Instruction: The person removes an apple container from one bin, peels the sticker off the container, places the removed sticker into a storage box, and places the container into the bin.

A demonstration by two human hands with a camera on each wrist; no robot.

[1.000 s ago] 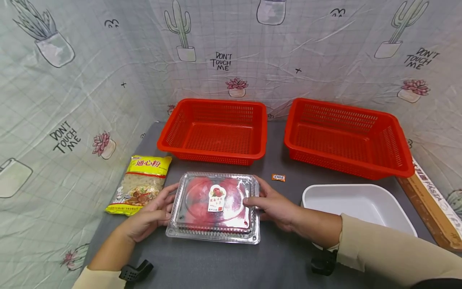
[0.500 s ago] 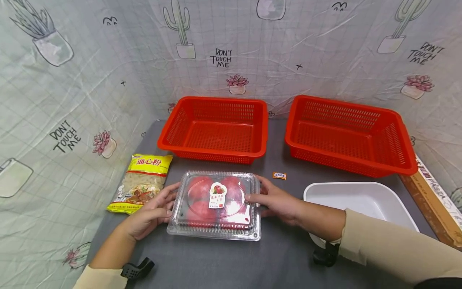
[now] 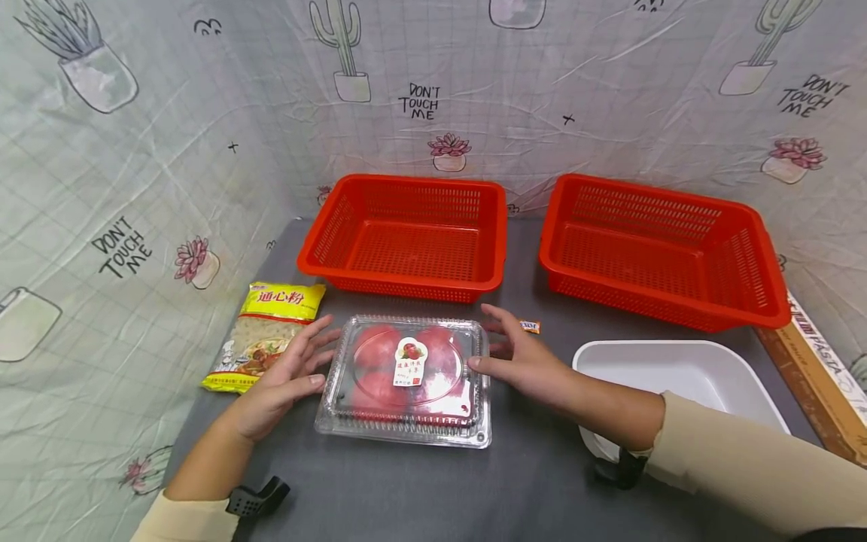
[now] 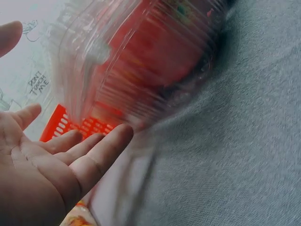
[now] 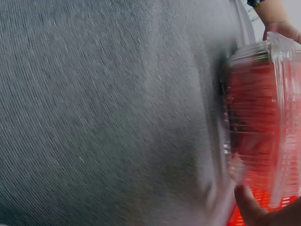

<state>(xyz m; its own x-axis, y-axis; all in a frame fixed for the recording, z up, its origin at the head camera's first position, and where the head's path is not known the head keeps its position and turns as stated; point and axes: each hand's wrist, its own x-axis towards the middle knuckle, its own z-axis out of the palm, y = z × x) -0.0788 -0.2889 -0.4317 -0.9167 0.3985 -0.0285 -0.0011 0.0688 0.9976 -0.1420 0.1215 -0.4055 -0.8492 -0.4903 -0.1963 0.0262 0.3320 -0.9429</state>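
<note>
A clear plastic clamshell box (image 3: 406, 382) of red, apple-like fruit rests on the grey tabletop, its lid closed and a fruit label (image 3: 409, 363) on top. My left hand (image 3: 274, 384) is spread beside the box's left side; the left wrist view shows its fingers straight, a small gap from the plastic. On the other side, my right hand (image 3: 518, 357) has its fingers loosely extended and its thumb at the right edge of the lid. Neither hand grips the box. In the right wrist view the box's ribbed side (image 5: 256, 117) stands on the cloth, with a thumb (image 5: 247, 202) close to its corner.
Two red plastic baskets (image 3: 406, 290) stand along the back. Left lies a yellow-ended macaroni bag (image 3: 271, 331). A small orange packet (image 3: 530, 326) is partly behind the right hand. A white tub (image 3: 677, 376) sits under the right forearm, a long pasta box (image 3: 819, 384) at far right.
Both hands have loosened from the box and moved slightly outward, fingers straightening. The box stays in about the same place. The view has tilted down a little.
</note>
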